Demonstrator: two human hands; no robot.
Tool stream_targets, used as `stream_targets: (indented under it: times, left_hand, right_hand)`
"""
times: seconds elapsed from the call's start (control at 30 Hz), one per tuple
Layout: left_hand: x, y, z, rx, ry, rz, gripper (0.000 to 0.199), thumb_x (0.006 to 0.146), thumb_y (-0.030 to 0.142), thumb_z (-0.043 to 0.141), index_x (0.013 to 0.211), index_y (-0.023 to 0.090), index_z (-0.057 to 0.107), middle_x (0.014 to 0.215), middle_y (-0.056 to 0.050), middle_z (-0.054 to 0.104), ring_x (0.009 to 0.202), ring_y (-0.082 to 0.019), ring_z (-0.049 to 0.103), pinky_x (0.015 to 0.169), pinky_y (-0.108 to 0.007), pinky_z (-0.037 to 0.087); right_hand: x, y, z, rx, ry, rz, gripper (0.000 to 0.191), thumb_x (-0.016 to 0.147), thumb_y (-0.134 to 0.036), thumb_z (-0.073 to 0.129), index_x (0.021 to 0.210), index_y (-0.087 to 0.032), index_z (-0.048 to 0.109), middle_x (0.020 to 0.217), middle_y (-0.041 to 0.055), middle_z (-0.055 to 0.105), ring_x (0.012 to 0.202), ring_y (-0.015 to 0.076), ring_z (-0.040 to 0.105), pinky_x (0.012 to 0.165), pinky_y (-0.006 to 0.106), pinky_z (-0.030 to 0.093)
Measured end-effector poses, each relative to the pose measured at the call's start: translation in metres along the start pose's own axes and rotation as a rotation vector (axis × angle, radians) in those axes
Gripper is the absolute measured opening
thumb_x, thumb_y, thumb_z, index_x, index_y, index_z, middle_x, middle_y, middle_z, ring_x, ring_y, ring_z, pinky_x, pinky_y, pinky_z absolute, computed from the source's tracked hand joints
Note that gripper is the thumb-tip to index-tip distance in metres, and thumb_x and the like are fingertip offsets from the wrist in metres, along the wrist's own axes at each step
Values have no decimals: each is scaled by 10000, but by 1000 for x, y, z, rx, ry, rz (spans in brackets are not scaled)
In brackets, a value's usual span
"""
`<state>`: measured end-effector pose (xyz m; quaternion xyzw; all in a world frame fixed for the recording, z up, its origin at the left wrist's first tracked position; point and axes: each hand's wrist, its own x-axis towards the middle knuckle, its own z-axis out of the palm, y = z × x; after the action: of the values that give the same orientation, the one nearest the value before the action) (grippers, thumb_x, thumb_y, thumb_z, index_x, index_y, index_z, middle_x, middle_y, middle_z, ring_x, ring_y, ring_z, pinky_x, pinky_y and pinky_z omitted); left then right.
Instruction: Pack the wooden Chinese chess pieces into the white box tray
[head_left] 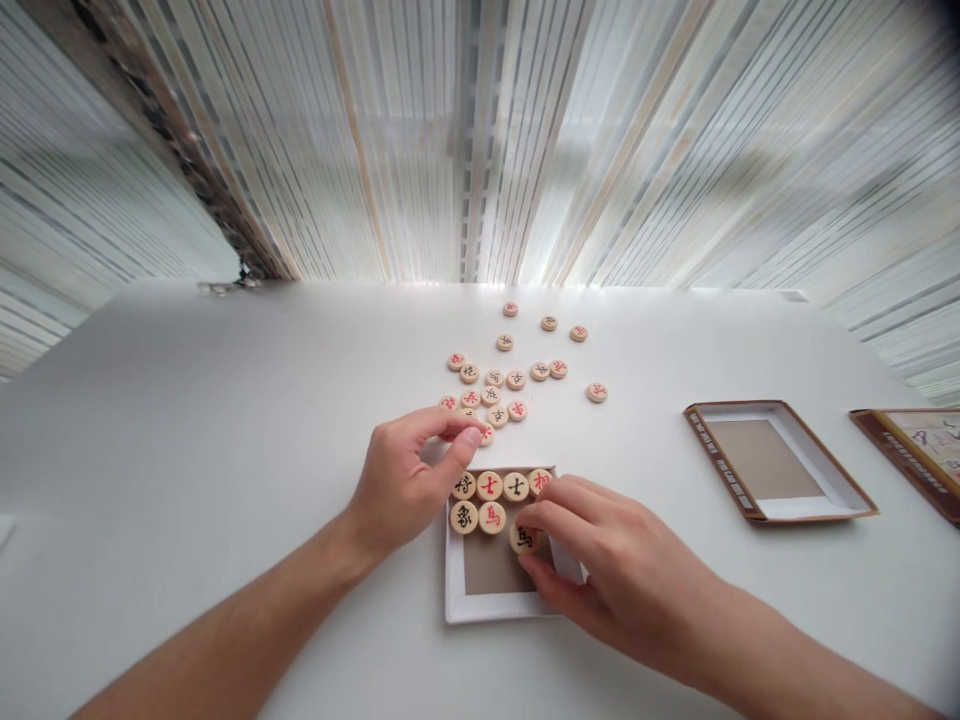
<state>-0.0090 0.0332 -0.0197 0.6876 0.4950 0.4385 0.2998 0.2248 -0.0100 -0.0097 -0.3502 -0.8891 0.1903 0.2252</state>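
Note:
My right hand (600,545) pinches a wooden xiangqi piece with a black character (523,540) between thumb and fingers, tilted over the open part of a shallow white-rimmed box (455,590). Inside the box, a back row of pieces shows black and red characters, among them a red-marked piece (490,486). A second row begins with a black-marked piece (463,518) and a red-marked piece (492,517). Beyond the box's back edge, my left hand (409,475) has thumb and forefinger closed at a red-marked piece (487,435), partly covered by the fingertips.
Several loose xiangqi pieces (516,380) lie scattered behind the box on the white table (300,380). To the right is a brown-edged box part (780,460), with a printed box lid or board (922,450) beside it. A striped string curtain (420,150) hangs behind the table.

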Motion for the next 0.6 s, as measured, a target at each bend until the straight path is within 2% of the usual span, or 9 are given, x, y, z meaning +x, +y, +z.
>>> stream_targets:
  times: [0.2,0.37,0.6]
  left_hand:
    - [1,2,0,26,10,21,160,973,234,676,922,201,825,927,-43,873,885,-226,811,832,-320,616]
    - [0,3,0,18,11,47,141,959,205,685,920,197,821,926,-41,872,881,-223,816,833,-312,620]
    - [0,4,-1,14,16,74,137,956,184,687,923,189,820,927,-43,870,886,-217,817,841,-303,615]
  right_hand:
    - [-5,2,8,-169,6,-35,217,1042,-108,519,958,-183,704,832,52,692,677,220,622,593,347,466]
    - [-7,3,8,-185,30,-44,264,1075,-108,517,941,-186,731,781,34,697,639,197,626,574,335,425]
    - [-7,2,14,-206,72,-40,344,1086,-127,529,776,-199,658,726,17,663,606,179,571,579,333,395]
